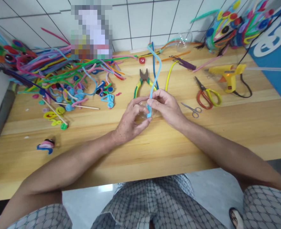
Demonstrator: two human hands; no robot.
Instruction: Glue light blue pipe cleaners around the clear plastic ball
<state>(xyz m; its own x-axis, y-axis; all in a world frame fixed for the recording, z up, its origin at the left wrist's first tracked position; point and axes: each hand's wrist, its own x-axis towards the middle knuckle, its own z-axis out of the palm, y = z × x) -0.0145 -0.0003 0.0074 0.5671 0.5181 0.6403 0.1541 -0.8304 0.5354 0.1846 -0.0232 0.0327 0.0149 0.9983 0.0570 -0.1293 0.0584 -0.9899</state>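
Between my hands, over the middle of the table, is a small clear plastic ball (142,110), mostly covered by my fingers. A light blue pipe cleaner (157,71) rises from it and bends away toward the wall, its lower end lying against the ball. My left hand (135,119) curls around the ball's left side with thumb and fingertips at the strip's lower end. My right hand (166,106) pinches the pipe cleaner between thumb and forefinger. Just beyond my hands lie pliers (144,76) with green and yellow handles, jaws toward the wall.
To the right lie red-and-yellow-handled scissors (206,95), small metal scissors (193,110) and a yellow glue gun (227,74) with a black cord. Pipe cleaners (59,63) and curled pieces (71,95) crowd the left. Colourful decorated figures (222,28) stand at the back right.
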